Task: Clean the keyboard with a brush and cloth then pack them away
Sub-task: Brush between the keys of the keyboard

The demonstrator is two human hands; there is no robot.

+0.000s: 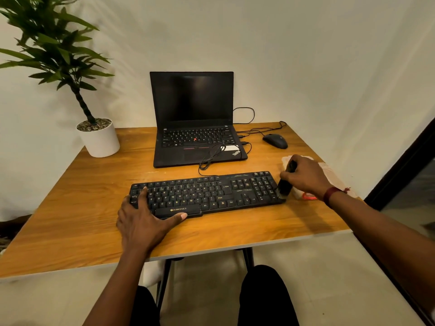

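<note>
ZEBRONICS on keyboard [207, 192], ThinkPad on laptop [195, 128]

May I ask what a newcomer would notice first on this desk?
The black Zebronics keyboard at the desk's front, the left hand resting on its left end and the right hand gripping a dark brush at its right edge. Behind stands an open ThinkPad laptop, screen dark.
</note>
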